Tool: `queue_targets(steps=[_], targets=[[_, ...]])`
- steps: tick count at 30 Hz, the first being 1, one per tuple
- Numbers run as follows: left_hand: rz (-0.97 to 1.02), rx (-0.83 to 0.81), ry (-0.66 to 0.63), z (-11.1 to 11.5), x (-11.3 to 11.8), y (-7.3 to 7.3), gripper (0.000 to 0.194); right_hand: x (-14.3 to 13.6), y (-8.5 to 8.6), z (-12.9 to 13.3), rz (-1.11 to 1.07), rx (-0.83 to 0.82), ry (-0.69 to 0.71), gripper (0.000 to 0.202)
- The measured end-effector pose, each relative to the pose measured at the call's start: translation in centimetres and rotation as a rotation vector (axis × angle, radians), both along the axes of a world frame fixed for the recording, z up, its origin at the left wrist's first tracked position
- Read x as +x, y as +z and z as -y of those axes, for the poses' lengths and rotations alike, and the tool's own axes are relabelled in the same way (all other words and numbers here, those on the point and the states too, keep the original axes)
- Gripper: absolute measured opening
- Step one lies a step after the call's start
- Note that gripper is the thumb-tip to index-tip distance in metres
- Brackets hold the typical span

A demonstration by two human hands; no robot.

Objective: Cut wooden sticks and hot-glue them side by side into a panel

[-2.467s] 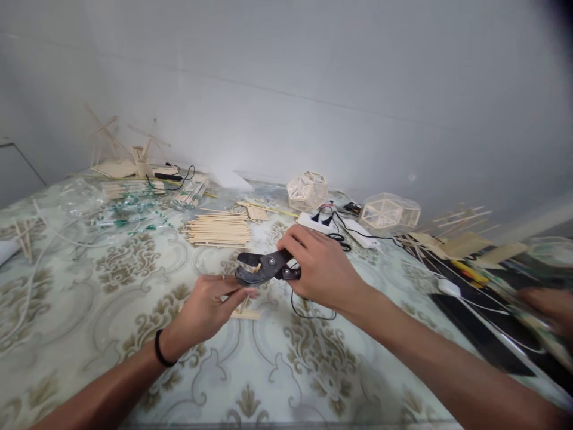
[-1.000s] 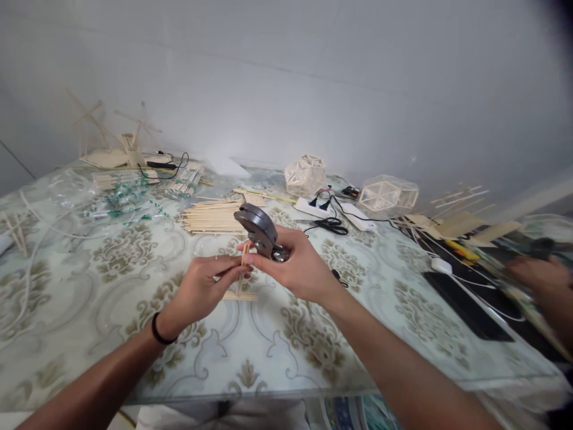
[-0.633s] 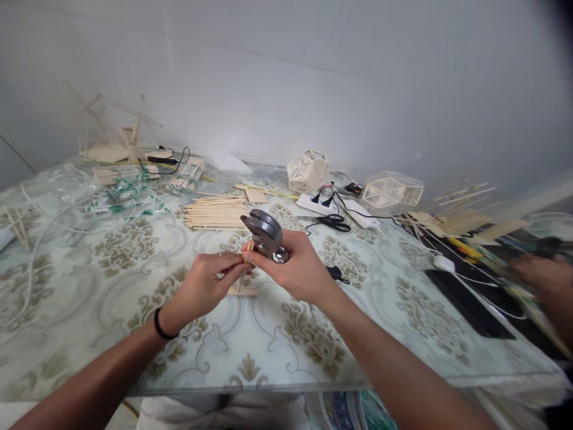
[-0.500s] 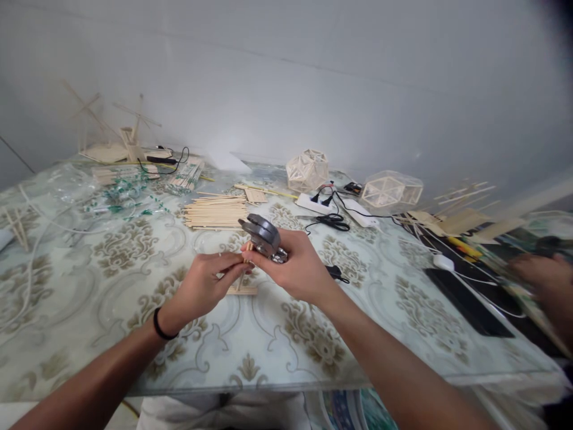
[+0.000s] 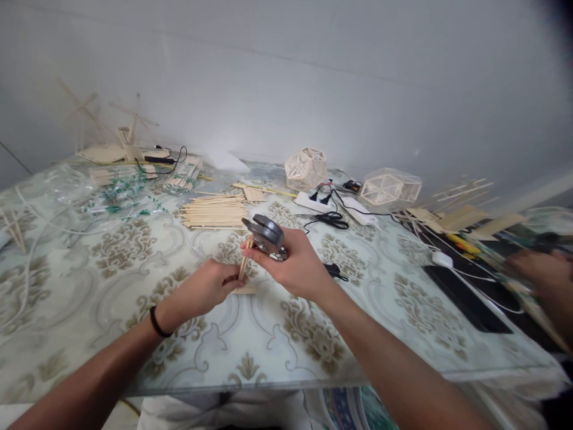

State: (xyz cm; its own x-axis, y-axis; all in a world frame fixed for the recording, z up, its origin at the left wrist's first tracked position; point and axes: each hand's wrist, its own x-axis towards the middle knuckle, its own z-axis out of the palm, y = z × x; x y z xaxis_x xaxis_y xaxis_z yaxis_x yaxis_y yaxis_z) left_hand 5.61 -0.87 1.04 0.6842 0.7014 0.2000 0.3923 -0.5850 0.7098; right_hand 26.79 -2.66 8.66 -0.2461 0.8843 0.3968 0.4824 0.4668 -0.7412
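My right hand (image 5: 299, 263) is closed around a dark grey metal tool (image 5: 267, 233) with two thick rounded parts; its exact kind is unclear. Thumb and fingers of that hand also pinch the upper ends of a few thin wooden sticks (image 5: 244, 266), held nearly upright below the tool. Lower down, my left hand (image 5: 210, 282), with a black band at the wrist, grips the same sticks near their bottom ends. Flat on the table, partly hidden behind the left fingers, lie short wooden pieces (image 5: 247, 289).
Loose wooden sticks (image 5: 215, 211) lie in a pile beyond my hands. Scissors (image 5: 329, 220), a power strip (image 5: 313, 203) and wooden lattice models (image 5: 306, 169) are farther back. Plastic-wrapped sticks (image 5: 183, 175) lie left. At right, another person's hand (image 5: 532, 269) is near a black slab (image 5: 468, 298).
My left hand has slid down the sticks from their tops to their lower ends, uncovering them. The right hand and the metal tool have barely moved.
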Motion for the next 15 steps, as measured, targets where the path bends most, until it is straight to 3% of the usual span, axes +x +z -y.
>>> queue_targets(steps=[5,15], targets=[[-0.038,-0.004,-0.01,-0.32,-0.16,-0.97,0.026,0.06,-0.08,-0.07,-0.007,0.005,0.015,0.027],[0.0,0.107,0.031,-0.4,-0.29,-1.14,0.028,0.08,0.17,-0.07,-0.01,-0.001,0.052,0.029]])
